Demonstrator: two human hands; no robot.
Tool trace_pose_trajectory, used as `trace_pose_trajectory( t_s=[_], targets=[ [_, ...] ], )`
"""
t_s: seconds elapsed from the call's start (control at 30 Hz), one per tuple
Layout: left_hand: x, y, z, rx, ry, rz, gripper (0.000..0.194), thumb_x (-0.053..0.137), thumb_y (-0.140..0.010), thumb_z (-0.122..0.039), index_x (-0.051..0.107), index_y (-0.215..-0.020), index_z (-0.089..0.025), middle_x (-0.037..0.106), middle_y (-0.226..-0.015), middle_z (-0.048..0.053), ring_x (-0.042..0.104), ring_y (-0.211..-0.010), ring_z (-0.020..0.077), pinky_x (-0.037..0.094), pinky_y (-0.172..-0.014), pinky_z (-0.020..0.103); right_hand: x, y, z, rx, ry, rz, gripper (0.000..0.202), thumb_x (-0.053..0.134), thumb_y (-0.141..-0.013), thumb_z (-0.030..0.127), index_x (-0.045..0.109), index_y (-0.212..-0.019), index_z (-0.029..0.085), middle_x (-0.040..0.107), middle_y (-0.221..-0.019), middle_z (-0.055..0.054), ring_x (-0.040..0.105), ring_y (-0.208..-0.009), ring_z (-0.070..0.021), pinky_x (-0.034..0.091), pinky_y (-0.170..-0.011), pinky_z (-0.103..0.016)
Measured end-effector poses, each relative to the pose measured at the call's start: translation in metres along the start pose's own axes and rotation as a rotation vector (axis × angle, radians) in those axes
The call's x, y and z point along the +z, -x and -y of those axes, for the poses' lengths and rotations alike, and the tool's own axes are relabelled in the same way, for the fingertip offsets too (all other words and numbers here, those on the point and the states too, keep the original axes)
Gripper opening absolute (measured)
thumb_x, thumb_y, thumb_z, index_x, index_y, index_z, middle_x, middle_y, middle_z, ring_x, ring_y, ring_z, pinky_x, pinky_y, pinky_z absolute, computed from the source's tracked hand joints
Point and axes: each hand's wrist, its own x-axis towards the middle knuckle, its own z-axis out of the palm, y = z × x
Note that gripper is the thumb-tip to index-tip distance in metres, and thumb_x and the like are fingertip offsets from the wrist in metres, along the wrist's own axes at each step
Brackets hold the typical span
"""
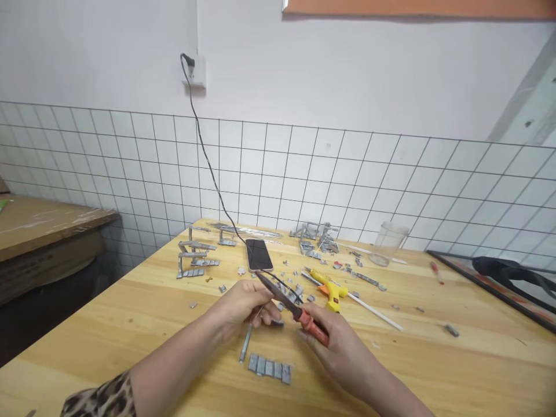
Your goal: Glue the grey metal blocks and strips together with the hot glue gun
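My right hand [328,336] is closed round the red handle of a dark-bladed tool [313,328], whose blade points up and left. The blade tip reaches the fingers of my left hand [249,304], which are pinched together; what they hold is too small to make out. Below them a thin grey strip [245,344] slants down toward the table. A row of joined grey pieces [270,369] lies in front of my hands. Just beyond them are a yellow glue gun [335,292] and small grey pieces.
A phone [259,255] lies behind my hands, near a cable [207,156] running to the wall socket. Grey stair-like models [191,258] stand at the left. A clear jar [388,243] and a dark-edged board [499,292] are at the right.
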Motion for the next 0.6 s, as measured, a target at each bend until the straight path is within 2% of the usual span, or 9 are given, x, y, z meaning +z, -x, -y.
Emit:
trace_pose_trajectory(
  t_s=[0.07, 0.17, 0.23, 0.3, 0.4, 0.6],
  targets=[
    [0.002, -0.002, -0.004, -0.078, 0.086, 0.023, 0.029, 0.072, -0.064, -0.040, 0.067, -0.068, -0.011, 0.066, -0.056, 0.004, 0.055, -0.047, 0.0106, 0.028, -0.039, 0.018, 0.001, 0.003, 0.003, -0.023, -0.011, 0.041, 0.014, 0.047, -0.084, 0.020, 0.044, -0.070, 0.022, 0.049, -0.067, 0.003, 0.046, -0.063, -0.0151, 0.039, -0.059, -0.024],
    [0.003, -0.002, -0.010, -0.168, 0.201, 0.067, 0.027, 0.073, -0.064, -0.036, 0.069, -0.073, -0.012, 0.071, -0.071, 0.007, 0.063, -0.064, 0.0140, 0.042, -0.053, 0.020, 0.001, 0.006, 0.011, -0.010, -0.078, 0.105, 0.014, 0.046, -0.082, 0.017, 0.043, -0.070, 0.023, 0.048, -0.069, 0.003, 0.045, -0.064, -0.0142, 0.039, -0.061, -0.023],
    [0.003, 0.000, -0.012, -0.188, 0.265, 0.098, 0.023, 0.074, -0.066, -0.032, 0.070, -0.075, -0.011, 0.071, -0.077, 0.008, 0.064, -0.073, 0.0147, 0.045, -0.064, 0.022, -0.002, 0.007, 0.016, 0.040, -0.129, 0.161, 0.015, 0.048, -0.079, 0.014, 0.042, -0.069, 0.023, 0.047, -0.069, 0.004, 0.045, -0.065, -0.0140, 0.040, -0.062, -0.022],
    [0.002, 0.000, -0.013, -0.182, 0.341, 0.170, 0.020, 0.073, -0.069, -0.027, 0.071, -0.078, -0.009, 0.070, -0.079, 0.009, 0.062, -0.072, 0.0134, 0.045, -0.069, 0.022, -0.005, 0.008, 0.019, 0.088, -0.146, 0.208, 0.015, 0.051, -0.075, 0.012, 0.043, -0.068, 0.023, 0.046, -0.068, 0.004, 0.045, -0.066, -0.0141, 0.040, -0.062, -0.022],
    [0.002, 0.000, -0.013, -0.178, 0.457, 0.288, 0.020, 0.071, -0.073, -0.024, 0.073, -0.081, -0.006, 0.069, -0.077, 0.009, 0.056, -0.063, 0.0099, 0.044, -0.065, 0.021, -0.007, 0.010, 0.019, 0.100, -0.142, 0.251, 0.015, 0.053, -0.072, 0.010, 0.046, -0.070, 0.023, 0.048, -0.068, 0.005, 0.045, -0.066, -0.0140, 0.039, -0.063, -0.021],
    [0.004, -0.001, -0.010, -0.212, 0.595, 0.335, 0.018, 0.075, -0.071, -0.020, 0.072, -0.080, -0.005, 0.063, -0.068, 0.006, 0.049, -0.052, 0.0053, 0.039, -0.051, 0.015, -0.006, 0.009, 0.012, 0.093, -0.192, 0.305, 0.014, 0.054, -0.074, 0.013, 0.045, -0.070, 0.023, 0.047, -0.069, 0.005, 0.043, -0.065, -0.0136, 0.037, -0.062, -0.022]
  ],
)
